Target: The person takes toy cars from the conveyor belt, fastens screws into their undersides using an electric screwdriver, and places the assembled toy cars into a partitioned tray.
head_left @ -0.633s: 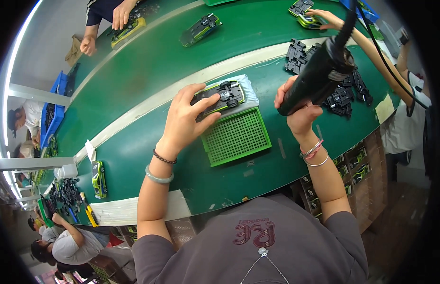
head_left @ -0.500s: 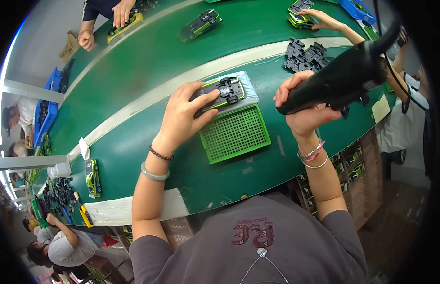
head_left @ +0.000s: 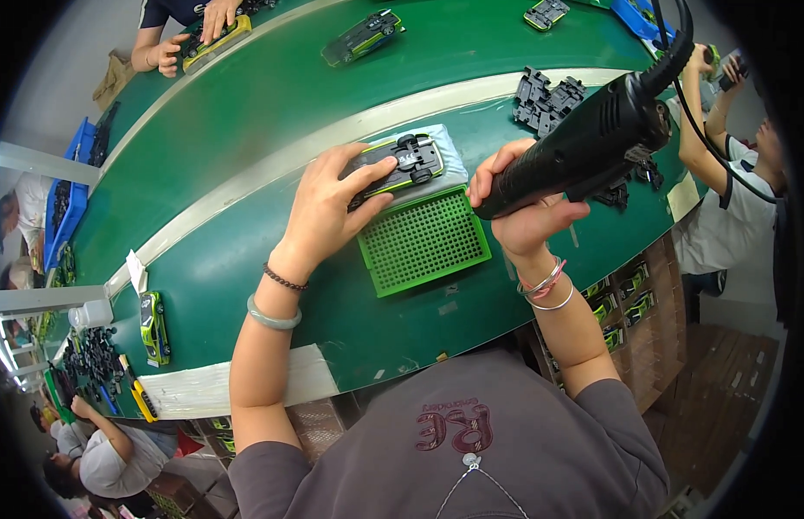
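bench: green curved top (head_left: 272, 121) with a pale strip (head_left: 246, 186) along it
middle: green grid tray (head_left: 424, 242); upturned toy car (head_left: 400, 164) on a grey pad (head_left: 450, 156)
right: black chassis pile (head_left: 547, 97)
far side: dark car (head_left: 363, 36)
left edge: green car (head_left: 153, 327), white tape (head_left: 220, 389)

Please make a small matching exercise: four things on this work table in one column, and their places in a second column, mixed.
1. upturned toy car
2. black electric screwdriver
3. green perforated tray
4. pile of black chassis parts

A. gripped in the right hand
B. far side, right of the car
C. under the left hand
D. on the table, between the two hands

Pairs: 1-C, 2-A, 3-D, 4-B
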The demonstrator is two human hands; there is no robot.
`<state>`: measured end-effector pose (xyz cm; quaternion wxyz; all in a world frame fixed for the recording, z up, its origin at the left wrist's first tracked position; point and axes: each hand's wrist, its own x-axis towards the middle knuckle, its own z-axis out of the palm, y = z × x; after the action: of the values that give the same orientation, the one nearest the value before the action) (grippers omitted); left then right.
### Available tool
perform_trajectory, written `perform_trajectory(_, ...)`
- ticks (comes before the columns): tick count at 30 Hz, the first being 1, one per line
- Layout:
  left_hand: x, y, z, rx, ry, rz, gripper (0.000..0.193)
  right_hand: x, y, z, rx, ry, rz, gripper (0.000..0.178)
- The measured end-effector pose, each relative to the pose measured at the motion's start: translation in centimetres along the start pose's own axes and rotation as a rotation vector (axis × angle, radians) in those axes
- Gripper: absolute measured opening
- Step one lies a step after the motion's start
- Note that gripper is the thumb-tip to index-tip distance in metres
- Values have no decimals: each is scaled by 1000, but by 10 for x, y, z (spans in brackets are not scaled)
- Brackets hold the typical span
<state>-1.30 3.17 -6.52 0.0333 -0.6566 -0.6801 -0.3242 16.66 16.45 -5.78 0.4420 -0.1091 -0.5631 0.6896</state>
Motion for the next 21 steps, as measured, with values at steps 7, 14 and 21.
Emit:
perform_trajectory(7,1,1,-1,14,-29,-14,41,-1,2,2,-52,-16,0,97)
perform_trajectory(14,1,2,-2,31,-35,-4,42,0,2,6,-169,-25,35,97)
perform_trajectory(21,0,-1,-1,23,-26,2,42,8,-8,9,-52,40,27,99)
